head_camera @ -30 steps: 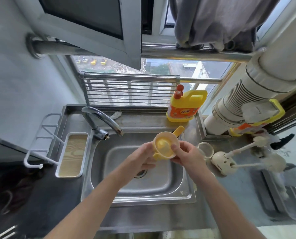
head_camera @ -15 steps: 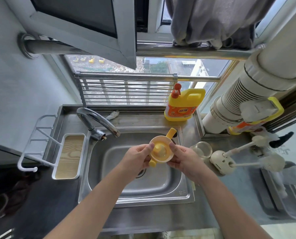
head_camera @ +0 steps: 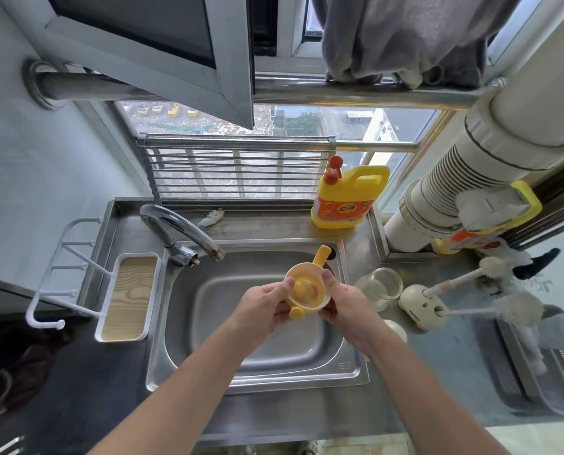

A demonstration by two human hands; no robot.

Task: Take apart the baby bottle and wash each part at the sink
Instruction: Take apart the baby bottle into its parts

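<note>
Over the steel sink (head_camera: pixel 352 372) I hold the yellow bottle collar (head_camera: pixel 306 290), a ring with two handles and a pale nipple seen from inside. My left hand (head_camera: pixel 264 307) grips its left rim with the thumb on the edge. My right hand (head_camera: pixel 343 303) grips the right rim, thumb on top. One handle points toward the far sink corner, the other sticks out toward me between my hands. The clear glass bottle body (head_camera: pixel 380 285) lies on its side on the counter just right of the sink. The tap (head_camera: pixel 178 224) arches over the sink's left rear; no water runs.
A yellow dish soap jug (head_camera: pixel 349 195) stands behind the sink at the right. Two white bottle brushes in a holder (head_camera: pixel 418 303) lie on the right counter. A soap tray (head_camera: pixel 129 297) with a white rack sits left of the sink. A white object (head_camera: pixel 397 328) peeks out behind my right wrist.
The collar has dropped a little lower over the sink and turned so its open underside faces me; both hands shifted to grip it by the rim from either side.
</note>
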